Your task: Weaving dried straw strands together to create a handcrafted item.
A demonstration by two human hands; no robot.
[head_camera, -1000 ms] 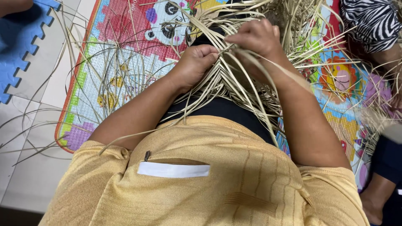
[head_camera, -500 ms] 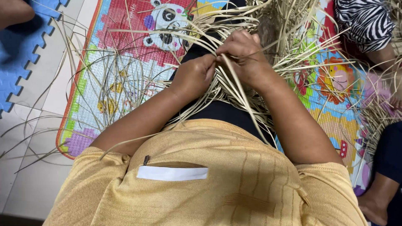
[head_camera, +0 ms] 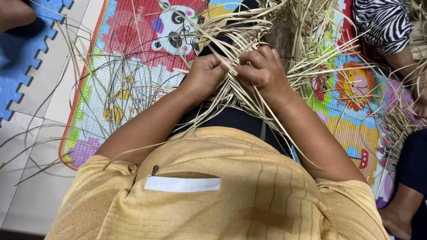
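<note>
- Straw strips (head_camera: pixel 249 95), pale and flat, fan out from a bundle held over the person's lap, in the middle of the view, with loose ends spraying far, left and right.
- Left hand (head_camera: pixel 205 74) is curled shut around the bundle's left side, fingers wrapped over several strips.
- Right hand (head_camera: pixel 263 70) is closed as well, knuckles up, pinching strips just beside the left hand; the two hands nearly touch.
- Under the work lies a bright children's play mat (head_camera: pixel 133 58) with a panda picture at its far side and cartoon shapes to the right.
- Left of the mat shows pale tiled floor (head_camera: pixel 31 191), and in the far left corner a blue foam puzzle tile (head_camera: pixel 20 49).
- Thin loose strands (head_camera: pixel 111 98) lie scattered over the mat and floor on the left.
- At the right edge sits another person in a zebra-striped garment (head_camera: pixel 382 22), with more straw near them.
- Near the camera is the person's yellow shirt (head_camera: pixel 249 195) with a white-edged pocket.
- Compared with half a second ago, the hands sit closer together and a little nearer the middle; a second ago the right hand was raised farther away, apart from the left.
</note>
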